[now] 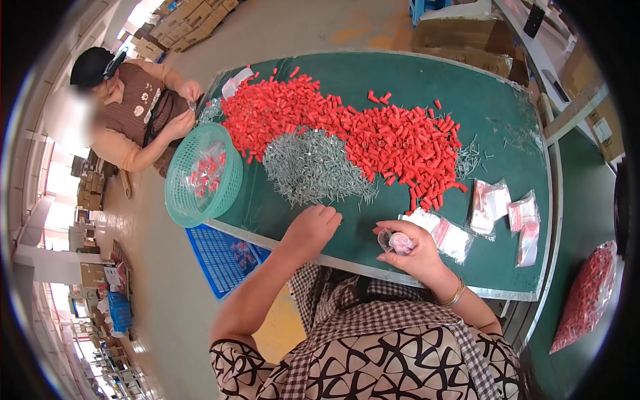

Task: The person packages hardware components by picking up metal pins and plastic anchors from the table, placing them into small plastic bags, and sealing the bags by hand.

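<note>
Near the table's front edge, my left hand [313, 232] is closed, knuckles up, just below a pile of grey metal screws [313, 167]; what its fingers hold, if anything, is hidden. To its right, my right hand [417, 250] is wrapped round a small clear plastic bag [400, 243] with something pinkish white in it. Red plastic caps [400, 140] spread in a long heap behind the screws. Flat clear bags with red and white parts [453, 241] lie right beside my right hand.
A green basket [231, 167] holding filled bags stands at the table's left edge, above a blue crate [220, 260] on a lower level. A co-worker [143, 100] sits at the left. More small bags [490, 203] lie at the right. A large red-filled bag [590, 293] is far right.
</note>
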The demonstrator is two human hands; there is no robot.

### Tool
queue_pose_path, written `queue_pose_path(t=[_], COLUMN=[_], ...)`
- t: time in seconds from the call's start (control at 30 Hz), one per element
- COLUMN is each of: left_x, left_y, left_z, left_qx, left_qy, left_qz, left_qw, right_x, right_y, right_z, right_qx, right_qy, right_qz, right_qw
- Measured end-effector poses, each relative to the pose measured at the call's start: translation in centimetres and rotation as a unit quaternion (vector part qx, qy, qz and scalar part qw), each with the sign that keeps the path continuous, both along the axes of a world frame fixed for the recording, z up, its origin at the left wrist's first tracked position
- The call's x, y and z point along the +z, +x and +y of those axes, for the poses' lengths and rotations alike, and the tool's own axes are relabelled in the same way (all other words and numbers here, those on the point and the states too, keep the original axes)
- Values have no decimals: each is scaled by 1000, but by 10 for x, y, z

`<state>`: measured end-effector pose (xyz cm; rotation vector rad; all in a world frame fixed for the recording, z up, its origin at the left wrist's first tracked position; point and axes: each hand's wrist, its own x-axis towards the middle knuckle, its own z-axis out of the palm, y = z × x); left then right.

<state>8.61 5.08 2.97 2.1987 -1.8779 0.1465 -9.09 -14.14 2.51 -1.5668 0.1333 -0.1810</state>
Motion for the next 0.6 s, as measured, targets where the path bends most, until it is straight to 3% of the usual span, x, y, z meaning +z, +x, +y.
queue_pose_path(t=[0.17, 0.27, 0.37, 0.6], left_x=[-9, 1, -11, -6], left_y=[3, -3, 10, 6], left_z=[4, -13, -18, -41], left_qx=[-53, -66, -9, -75], left_qy=[128, 143, 77, -9], left_qz=[-98, -122, 6, -36], left_qw=[986, 980, 997, 996], right_x=[-1, -1, -3, -1], right_y=[1, 2, 2, 3], right_z=[-2, -2, -4, -5], right_qx=[-12, -14, -17, -24], right_qy=[-8, -4, -9, -8], right_qz=[-7, -9, -11, -11], right_qw=[1000, 1000, 1000, 1000])
